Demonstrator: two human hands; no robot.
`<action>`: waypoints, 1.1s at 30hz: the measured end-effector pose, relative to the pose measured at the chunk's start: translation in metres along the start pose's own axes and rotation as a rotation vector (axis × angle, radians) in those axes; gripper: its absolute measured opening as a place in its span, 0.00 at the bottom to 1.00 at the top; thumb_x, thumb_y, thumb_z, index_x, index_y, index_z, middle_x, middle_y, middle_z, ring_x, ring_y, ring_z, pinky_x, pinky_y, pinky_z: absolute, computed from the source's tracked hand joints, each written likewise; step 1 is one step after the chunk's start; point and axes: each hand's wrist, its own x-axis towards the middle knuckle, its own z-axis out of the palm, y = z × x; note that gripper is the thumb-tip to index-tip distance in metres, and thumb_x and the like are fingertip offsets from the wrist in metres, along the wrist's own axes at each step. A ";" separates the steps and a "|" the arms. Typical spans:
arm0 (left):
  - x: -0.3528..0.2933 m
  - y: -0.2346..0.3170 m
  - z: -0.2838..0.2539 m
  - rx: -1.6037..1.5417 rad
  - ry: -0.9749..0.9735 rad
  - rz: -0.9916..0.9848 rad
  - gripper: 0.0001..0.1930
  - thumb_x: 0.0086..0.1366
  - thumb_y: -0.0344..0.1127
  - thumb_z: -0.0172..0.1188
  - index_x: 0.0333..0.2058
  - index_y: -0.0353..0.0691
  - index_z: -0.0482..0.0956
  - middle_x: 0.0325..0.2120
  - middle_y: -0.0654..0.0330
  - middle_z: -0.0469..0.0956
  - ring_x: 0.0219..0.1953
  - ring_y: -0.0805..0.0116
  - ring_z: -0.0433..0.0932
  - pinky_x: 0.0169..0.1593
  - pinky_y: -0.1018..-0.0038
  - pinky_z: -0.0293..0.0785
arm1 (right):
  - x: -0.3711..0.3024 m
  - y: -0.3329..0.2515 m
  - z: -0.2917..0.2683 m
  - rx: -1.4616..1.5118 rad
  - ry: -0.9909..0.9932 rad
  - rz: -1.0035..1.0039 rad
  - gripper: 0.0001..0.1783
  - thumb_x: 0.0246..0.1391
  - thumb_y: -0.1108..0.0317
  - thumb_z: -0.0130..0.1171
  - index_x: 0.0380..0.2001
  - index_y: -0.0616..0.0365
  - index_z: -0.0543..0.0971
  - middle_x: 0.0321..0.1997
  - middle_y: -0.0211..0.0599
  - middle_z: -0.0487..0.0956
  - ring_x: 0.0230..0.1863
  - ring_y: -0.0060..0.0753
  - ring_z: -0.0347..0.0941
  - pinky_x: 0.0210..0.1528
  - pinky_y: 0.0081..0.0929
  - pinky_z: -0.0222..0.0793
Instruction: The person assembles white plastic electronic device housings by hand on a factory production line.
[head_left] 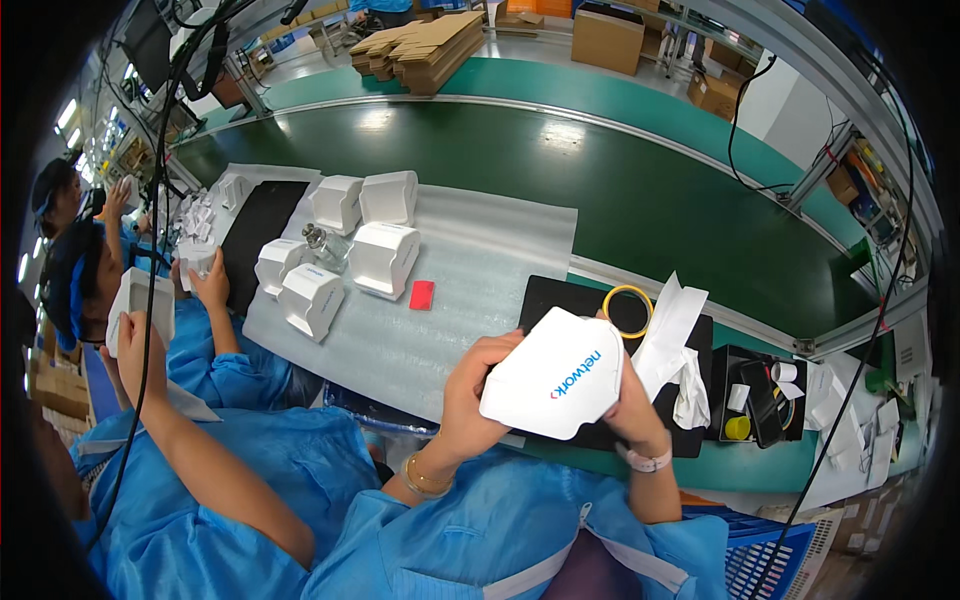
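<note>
Between both hands I hold a white plastic housing (540, 365), its flat face with blue lettering turned up and tilted. My left hand (472, 395) grips its left side, fingers partly behind it. My right hand (632, 405) closes on its right edge, with most fingers hidden by the housing. Beneath it lies a black mat (545, 292). A yellow tape roll (628, 311) and crumpled white paper (668, 345) lie on the mat beside my right hand. Left of my hands, a small red piece (422, 295) rests on a pale sheet (490, 240).
Several white housings (385, 258) stand around a clear glass bottle (326, 247) on the sheet. A green conveyor (480, 135) runs behind. At right sits a black tray (790, 425) of small items. Co-workers in blue work at left, one hand (140, 350) holding a similar housing.
</note>
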 end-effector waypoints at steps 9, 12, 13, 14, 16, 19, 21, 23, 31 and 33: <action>0.001 -0.019 0.010 0.025 -0.003 0.013 0.33 0.48 0.27 0.67 0.53 0.38 0.65 0.52 0.50 0.69 0.55 0.56 0.68 0.58 0.64 0.63 | -0.002 -0.009 0.014 0.347 0.183 -0.204 0.69 0.23 0.62 0.81 0.66 0.58 0.46 0.65 0.51 0.57 0.65 0.44 0.58 0.63 0.38 0.58; 0.007 -0.016 0.003 0.261 -0.209 0.101 0.41 0.47 0.27 0.68 0.60 0.42 0.58 0.57 0.46 0.64 0.60 0.50 0.63 0.60 0.61 0.60 | -0.007 -0.011 0.008 -0.201 0.163 -0.392 0.66 0.24 0.62 0.80 0.65 0.57 0.49 0.65 0.55 0.54 0.64 0.50 0.57 0.62 0.42 0.58; 0.008 -0.016 0.004 0.253 -0.262 0.177 0.46 0.46 0.29 0.70 0.63 0.44 0.54 0.59 0.46 0.62 0.60 0.50 0.62 0.61 0.61 0.59 | -0.008 -0.014 0.005 -0.201 0.161 -0.389 0.66 0.24 0.62 0.80 0.65 0.57 0.49 0.65 0.55 0.54 0.64 0.50 0.57 0.62 0.42 0.58; 0.008 -0.020 0.004 0.251 -0.278 0.189 0.47 0.45 0.30 0.71 0.64 0.47 0.53 0.60 0.44 0.60 0.62 0.47 0.60 0.61 0.60 0.58 | -0.008 -0.019 0.004 -0.335 0.147 -0.448 0.65 0.24 0.62 0.80 0.65 0.55 0.50 0.64 0.56 0.55 0.64 0.52 0.57 0.62 0.43 0.58; 0.007 -0.023 0.004 0.250 -0.282 0.193 0.47 0.45 0.31 0.71 0.63 0.47 0.53 0.60 0.44 0.60 0.62 0.47 0.60 0.61 0.60 0.58 | -0.008 -0.023 0.005 -0.465 0.130 -0.505 0.65 0.24 0.61 0.80 0.65 0.54 0.50 0.64 0.57 0.55 0.64 0.53 0.56 0.61 0.43 0.58; 0.006 -0.023 0.006 0.231 -0.291 0.199 0.48 0.45 0.32 0.71 0.64 0.48 0.53 0.60 0.44 0.60 0.62 0.47 0.60 0.61 0.60 0.58 | -0.009 -0.026 0.005 -0.486 0.133 -0.525 0.65 0.24 0.61 0.80 0.65 0.52 0.51 0.63 0.57 0.56 0.63 0.56 0.56 0.61 0.45 0.58; 0.007 -0.023 0.006 0.215 -0.297 0.202 0.47 0.46 0.32 0.71 0.64 0.48 0.53 0.60 0.44 0.60 0.62 0.47 0.60 0.61 0.60 0.58 | -0.010 -0.027 0.006 -0.494 0.138 -0.528 0.63 0.24 0.61 0.80 0.64 0.53 0.52 0.63 0.57 0.57 0.63 0.56 0.57 0.61 0.45 0.58; 0.008 -0.023 0.008 0.197 -0.289 0.198 0.45 0.47 0.34 0.70 0.63 0.43 0.55 0.60 0.44 0.60 0.62 0.49 0.60 0.62 0.62 0.58 | -0.010 -0.027 0.006 -0.501 0.136 -0.539 0.63 0.25 0.61 0.80 0.64 0.53 0.53 0.63 0.58 0.57 0.63 0.56 0.57 0.61 0.45 0.58; 0.008 -0.017 0.002 0.134 -0.285 0.057 0.42 0.47 0.35 0.69 0.59 0.32 0.58 0.59 0.45 0.61 0.62 0.52 0.61 0.62 0.65 0.58 | -0.008 -0.027 0.010 -0.564 0.108 -0.571 0.59 0.25 0.62 0.79 0.62 0.54 0.55 0.64 0.57 0.56 0.65 0.60 0.55 0.62 0.48 0.55; 0.008 -0.022 0.000 0.073 -0.308 0.168 0.52 0.45 0.31 0.72 0.66 0.53 0.49 0.62 0.45 0.58 0.63 0.47 0.59 0.61 0.61 0.59 | -0.010 -0.027 0.012 -0.557 0.114 -0.552 0.57 0.25 0.62 0.79 0.61 0.52 0.57 0.65 0.56 0.56 0.65 0.60 0.53 0.63 0.49 0.53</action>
